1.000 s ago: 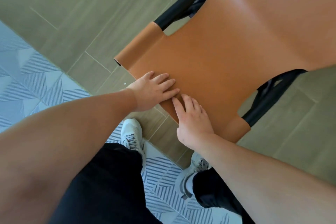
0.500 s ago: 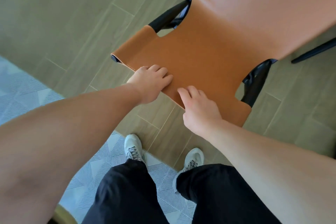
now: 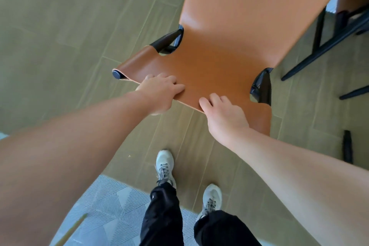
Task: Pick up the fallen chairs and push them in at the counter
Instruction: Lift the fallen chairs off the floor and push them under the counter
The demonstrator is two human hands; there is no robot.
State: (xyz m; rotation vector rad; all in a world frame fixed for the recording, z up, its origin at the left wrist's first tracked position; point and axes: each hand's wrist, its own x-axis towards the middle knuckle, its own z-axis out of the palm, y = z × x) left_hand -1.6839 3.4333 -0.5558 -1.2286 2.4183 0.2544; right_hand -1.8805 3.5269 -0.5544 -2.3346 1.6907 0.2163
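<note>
Now, head view: tan leather chair w/ black frame stands upright on the olive floor tiles, backrest top edge nearest the person. L hand and R hand each curl over that top edge, fingers on the leather, gripping it. White sneakers just behind the chair, at the edge of a grey patterned rug.

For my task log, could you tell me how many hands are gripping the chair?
2: the left hand and the right hand side by side on the chair backrest's top edge.
</note>
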